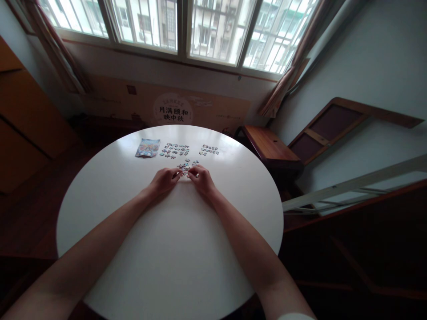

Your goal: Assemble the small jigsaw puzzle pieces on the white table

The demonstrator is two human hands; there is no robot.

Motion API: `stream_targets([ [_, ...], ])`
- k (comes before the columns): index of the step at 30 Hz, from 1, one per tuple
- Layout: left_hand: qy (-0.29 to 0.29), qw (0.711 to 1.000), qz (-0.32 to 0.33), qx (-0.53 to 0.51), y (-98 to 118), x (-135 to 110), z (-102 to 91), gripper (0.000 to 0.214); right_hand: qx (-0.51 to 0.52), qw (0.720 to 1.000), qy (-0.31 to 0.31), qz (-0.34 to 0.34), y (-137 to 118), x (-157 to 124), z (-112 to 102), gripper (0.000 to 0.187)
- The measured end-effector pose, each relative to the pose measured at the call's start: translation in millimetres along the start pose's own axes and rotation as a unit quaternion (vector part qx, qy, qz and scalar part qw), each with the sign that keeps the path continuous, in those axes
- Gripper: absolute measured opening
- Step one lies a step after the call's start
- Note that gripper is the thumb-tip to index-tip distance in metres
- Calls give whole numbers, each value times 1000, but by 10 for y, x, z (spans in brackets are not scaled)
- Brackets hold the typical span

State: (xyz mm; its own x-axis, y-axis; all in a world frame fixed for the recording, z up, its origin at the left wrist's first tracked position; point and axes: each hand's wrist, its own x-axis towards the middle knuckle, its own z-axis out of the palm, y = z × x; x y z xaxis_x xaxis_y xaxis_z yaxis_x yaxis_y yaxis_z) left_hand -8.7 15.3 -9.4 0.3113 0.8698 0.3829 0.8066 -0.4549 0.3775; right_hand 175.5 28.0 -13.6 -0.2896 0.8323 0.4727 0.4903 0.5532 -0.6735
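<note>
Both my hands rest on a round white table [173, 249], fingertips almost meeting. My left hand [166, 179] and my right hand [200, 177] are curled in a pinch over a small cluster of jigsaw pieces [185, 166]. Each seems to grip or press a piece, though the pieces are too small to tell apart. Farther back lie a spread of loose pieces [173, 150], a smaller group of pieces [209, 150] to the right, and a colourful picture card [147, 147] to the left.
A wooden chair [271, 150] stands at the table's right, with a folded wooden frame [328, 129] leaning on the wall. A cardboard panel with printed characters [173, 109] stands under the window. A brown cabinet [23, 115] is at the left.
</note>
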Motion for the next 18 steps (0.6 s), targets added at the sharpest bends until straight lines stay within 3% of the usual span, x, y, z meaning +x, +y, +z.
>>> stream_targets([
  [18,-4,1000,-10,-14,31,1,-20,32,-1,1000,-2,1,-22,-1,-18,8],
])
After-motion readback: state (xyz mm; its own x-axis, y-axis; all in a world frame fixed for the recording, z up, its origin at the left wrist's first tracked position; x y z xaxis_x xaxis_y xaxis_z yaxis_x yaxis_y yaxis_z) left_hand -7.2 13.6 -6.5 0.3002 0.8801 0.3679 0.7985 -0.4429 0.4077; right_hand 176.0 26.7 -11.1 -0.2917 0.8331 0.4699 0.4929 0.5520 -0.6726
